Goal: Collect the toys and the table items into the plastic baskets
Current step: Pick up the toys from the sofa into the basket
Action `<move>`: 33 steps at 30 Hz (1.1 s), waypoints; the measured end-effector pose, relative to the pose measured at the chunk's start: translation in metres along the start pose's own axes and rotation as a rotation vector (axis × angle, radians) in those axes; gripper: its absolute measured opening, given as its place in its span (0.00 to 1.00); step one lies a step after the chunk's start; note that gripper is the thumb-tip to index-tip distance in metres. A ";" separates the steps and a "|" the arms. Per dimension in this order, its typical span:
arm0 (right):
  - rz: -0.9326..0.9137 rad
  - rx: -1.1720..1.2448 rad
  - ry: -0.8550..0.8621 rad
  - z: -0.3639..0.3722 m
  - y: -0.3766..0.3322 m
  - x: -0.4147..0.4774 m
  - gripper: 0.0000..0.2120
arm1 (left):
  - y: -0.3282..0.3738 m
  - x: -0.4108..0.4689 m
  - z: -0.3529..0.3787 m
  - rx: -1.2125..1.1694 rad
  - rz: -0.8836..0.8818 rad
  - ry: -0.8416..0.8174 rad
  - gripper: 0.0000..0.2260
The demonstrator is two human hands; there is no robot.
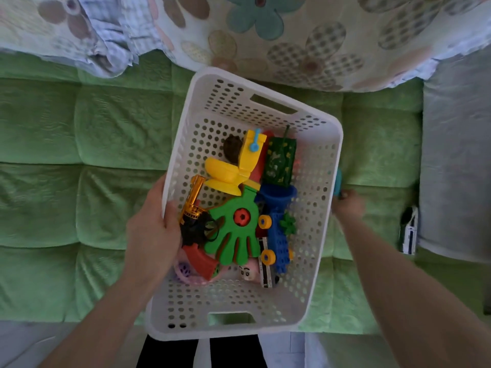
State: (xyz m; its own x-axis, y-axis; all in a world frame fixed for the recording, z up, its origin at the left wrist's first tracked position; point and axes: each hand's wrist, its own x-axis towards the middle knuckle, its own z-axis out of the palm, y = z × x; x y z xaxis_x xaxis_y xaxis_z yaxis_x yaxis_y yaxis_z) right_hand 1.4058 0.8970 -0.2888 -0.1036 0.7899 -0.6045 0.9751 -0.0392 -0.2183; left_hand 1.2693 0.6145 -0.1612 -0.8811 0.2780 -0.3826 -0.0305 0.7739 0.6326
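Note:
A white perforated plastic basket (pixel 313 197) is held over a green couch. My left hand (pixel 154 232) grips its left rim, thumb inside. In it lie several toys: a yellow toy toilet (pixel 233 168), a green hand-shaped clapper (pixel 236 232), a gold and red toy gun (pixel 195 205), a green camouflage tank (pixel 280 160), a blue brick vehicle with yellow wheels (pixel 279 243), and a small pink figure (pixel 249 270). My right hand (pixel 348 205) is just outside the right wall, blurred, fingers closed around a small teal object (pixel 338 181).
The green quilted couch (pixel 79 155) fills the view. A floral blanket (pixel 292 35) lies along the back. A grey cushion (pixel 457 160) stands at the right, with a white and dark toy (pixel 410 229) wedged beside it.

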 end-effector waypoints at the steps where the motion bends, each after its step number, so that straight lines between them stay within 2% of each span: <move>1: 0.010 0.023 -0.013 0.002 0.003 0.004 0.08 | 0.001 0.000 0.001 0.003 -0.002 0.003 0.19; 4: 0.059 0.220 0.004 0.005 0.013 0.005 0.13 | 0.001 0.000 0.003 0.020 -0.013 0.007 0.19; 7: 0.068 0.442 0.078 -0.007 0.011 -0.021 0.12 | -0.002 0.000 0.002 0.026 -0.019 -0.017 0.19; 10: -0.035 0.598 0.218 -0.026 -0.002 -0.071 0.09 | 0.001 0.000 -0.002 0.024 -0.004 -0.029 0.18; 11: -0.080 0.627 0.214 -0.029 -0.009 -0.089 0.09 | 0.002 -0.001 -0.003 0.030 0.006 -0.026 0.18; 16: -0.288 0.610 -0.135 -0.012 -0.060 -0.166 0.05 | 0.010 -0.011 -0.009 0.019 0.039 -0.055 0.18; 21: -0.293 0.625 -0.208 0.010 -0.093 -0.182 0.05 | 0.023 -0.017 -0.009 0.019 0.115 -0.089 0.17; 23: -0.263 0.628 -0.200 0.006 -0.089 -0.181 0.12 | 0.031 -0.020 -0.005 0.017 0.140 -0.108 0.16; 25: -0.262 0.704 -0.120 -0.013 -0.071 -0.176 0.13 | 0.042 -0.024 0.002 0.000 0.146 -0.145 0.16; 27: -0.228 0.826 0.047 -0.035 -0.043 -0.167 0.08 | 0.049 -0.024 0.011 -0.009 0.151 -0.166 0.16; 29: -0.104 0.908 0.249 -0.060 0.000 -0.147 0.07 | 0.058 -0.025 0.027 -0.026 0.135 -0.185 0.17; 33: 0.154 0.712 0.470 -0.081 0.083 -0.090 0.11 | 0.077 -0.032 0.058 -0.020 0.119 -0.161 0.17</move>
State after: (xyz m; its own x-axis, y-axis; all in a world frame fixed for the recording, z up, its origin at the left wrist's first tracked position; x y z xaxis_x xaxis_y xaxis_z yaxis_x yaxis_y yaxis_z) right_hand 1.5119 0.8720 -0.1902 0.2642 0.9092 -0.3217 0.6004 -0.4161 -0.6829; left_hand 1.3226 0.6984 -0.1395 -0.7921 0.4552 -0.4065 0.0581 0.7192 0.6923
